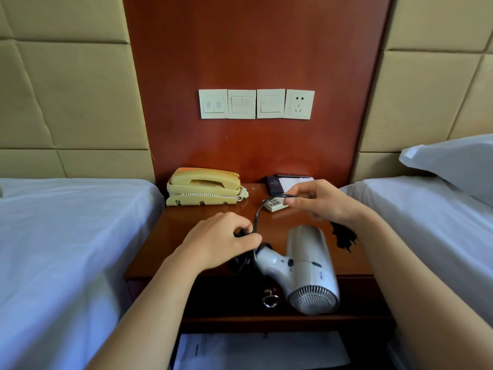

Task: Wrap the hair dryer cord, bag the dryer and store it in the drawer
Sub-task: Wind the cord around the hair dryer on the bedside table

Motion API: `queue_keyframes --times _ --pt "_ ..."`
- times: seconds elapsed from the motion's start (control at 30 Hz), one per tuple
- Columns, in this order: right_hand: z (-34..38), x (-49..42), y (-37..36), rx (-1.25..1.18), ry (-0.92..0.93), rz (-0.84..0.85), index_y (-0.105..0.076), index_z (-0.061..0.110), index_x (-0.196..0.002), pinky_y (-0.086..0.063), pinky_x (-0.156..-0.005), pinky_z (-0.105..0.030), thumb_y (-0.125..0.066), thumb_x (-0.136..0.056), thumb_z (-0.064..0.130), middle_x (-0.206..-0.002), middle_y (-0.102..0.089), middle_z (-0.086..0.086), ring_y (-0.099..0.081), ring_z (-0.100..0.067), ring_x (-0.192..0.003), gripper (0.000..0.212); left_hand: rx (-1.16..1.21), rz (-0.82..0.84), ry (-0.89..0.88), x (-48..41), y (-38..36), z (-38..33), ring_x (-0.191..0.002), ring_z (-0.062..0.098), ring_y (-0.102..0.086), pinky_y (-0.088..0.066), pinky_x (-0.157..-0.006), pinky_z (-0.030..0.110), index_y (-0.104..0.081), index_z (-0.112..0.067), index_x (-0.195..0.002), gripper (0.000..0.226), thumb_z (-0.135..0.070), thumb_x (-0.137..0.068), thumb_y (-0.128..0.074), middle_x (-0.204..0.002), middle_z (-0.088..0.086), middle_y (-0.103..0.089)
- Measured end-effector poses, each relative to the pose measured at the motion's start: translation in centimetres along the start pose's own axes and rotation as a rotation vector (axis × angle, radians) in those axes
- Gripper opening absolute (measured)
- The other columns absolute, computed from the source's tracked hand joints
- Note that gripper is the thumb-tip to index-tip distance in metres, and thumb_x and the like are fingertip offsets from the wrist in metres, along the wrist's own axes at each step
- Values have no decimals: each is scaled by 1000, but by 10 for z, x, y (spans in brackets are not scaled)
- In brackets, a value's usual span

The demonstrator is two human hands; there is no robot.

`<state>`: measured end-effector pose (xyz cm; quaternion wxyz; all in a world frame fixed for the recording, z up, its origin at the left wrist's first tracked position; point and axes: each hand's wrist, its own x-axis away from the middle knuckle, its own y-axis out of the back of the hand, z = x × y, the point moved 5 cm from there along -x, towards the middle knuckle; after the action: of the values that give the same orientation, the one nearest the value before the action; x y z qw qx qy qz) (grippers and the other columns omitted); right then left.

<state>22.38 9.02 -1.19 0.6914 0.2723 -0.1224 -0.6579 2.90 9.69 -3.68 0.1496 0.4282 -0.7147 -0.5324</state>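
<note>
The white hair dryer [301, 265] lies on its side at the near edge of the wooden worktop [186, 228], its grille end jutting past the edge. The left hand [221, 239] closes its grip round the black cord [257, 213] beside the dryer's handle. The right hand [317, 201] pinches the cord farther along, above a remote [274, 205]. A dark object [344, 236], possibly a bag, shows by the right wrist.
</note>
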Motion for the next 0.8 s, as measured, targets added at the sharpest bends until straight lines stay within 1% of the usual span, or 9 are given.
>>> queue_keyframes --times 0.13,0.23,0.3,0.47,0.53,0.6,0.63,0.73,0.8 --pt "-8 3 6 -9 -16 -5 -66 17 -73 -30 -47 -22 -60 -88 23 -50 -49 8 -37 -9 -48 18 102 -17 -11 -2 1 11 -51 15 -31 -24 -53 31 -42 -25 -55 37 -59 -67 -44 -50 -5 -34" --pt "-15 5 0 -39 -9 -12 -70 21 -77 -42 -74 -42 -64 -80 41 -86 -68 -11 -52 -23 -80 21 201 -36 -37 -3 0 17 -53 15 -27 -23 -58 32 -37 -26 -51 36 -59 -66 -43 -50 -5 -29" --pt "-28 5 0 -133 -36 -62 -69 20 -73 -44 -84 -45 -61 -85 27 -97 -66 -17 -56 -23 -87 16 263 -40 -66 -5 0 16 -54 15 -28 -23 -59 36 -36 -25 -50 37 -56 -68 -44 -52 -6 -28" --pt "-50 12 -1 -233 -126 -130 -60 13 -70 -41 -51 -14 -45 -89 -13 -66 -54 -5 -47 -15 -62 35 532 -72 -141 -6 2 2 -52 9 -23 -19 -53 25 -31 -17 -52 37 -48 -68 -47 -56 -2 -23" --pt "-47 15 -9 -320 -163 -135 -55 8 -69 -39 -47 -11 -57 -86 -5 -63 -49 -4 -45 -11 -58 21 621 -104 -109 -7 3 3 -47 7 -23 -20 -47 20 -31 -11 -54 41 -47 -67 -47 -55 1 -22" --pt "-41 16 -21 -350 -138 -42 -58 12 -45 -39 -41 -8 -89 -54 18 -43 -51 -4 -49 -5 -42 32 690 -141 -21 -10 2 11 -41 10 -29 -25 -46 24 -42 -2 -56 46 -45 -69 -50 -55 8 -29" --pt "-44 15 -25 -295 -142 -37 -56 12 -36 -39 -38 -9 -90 -53 18 -35 -49 -2 -49 -3 -34 38 723 -157 38 -11 1 15 -40 13 -33 -27 -45 28 -49 2 -60 47 -43 -73 -50 -56 11 -35" --pt "-57 6 -31 35 -124 -73 -62 -5 -66 -38 -37 -15 -53 -92 2 -47 -45 0 -42 -3 -30 28 840 -177 205 -11 -1 27 -37 20 -39 -31 -43 26 -53 4 -60 52 -37 -90 -44 -47 17 -45" --pt "-57 2 -38 130 -58 -85 -66 7 -82 -40 -40 -18 -51 -95 12 -48 -42 2 -42 -5 -34 20 904 -208 316 -11 -2 34 -33 21 -41 -32 -43 26 -53 -3 -56 55 -39 -94 -38 -40 12 -49"
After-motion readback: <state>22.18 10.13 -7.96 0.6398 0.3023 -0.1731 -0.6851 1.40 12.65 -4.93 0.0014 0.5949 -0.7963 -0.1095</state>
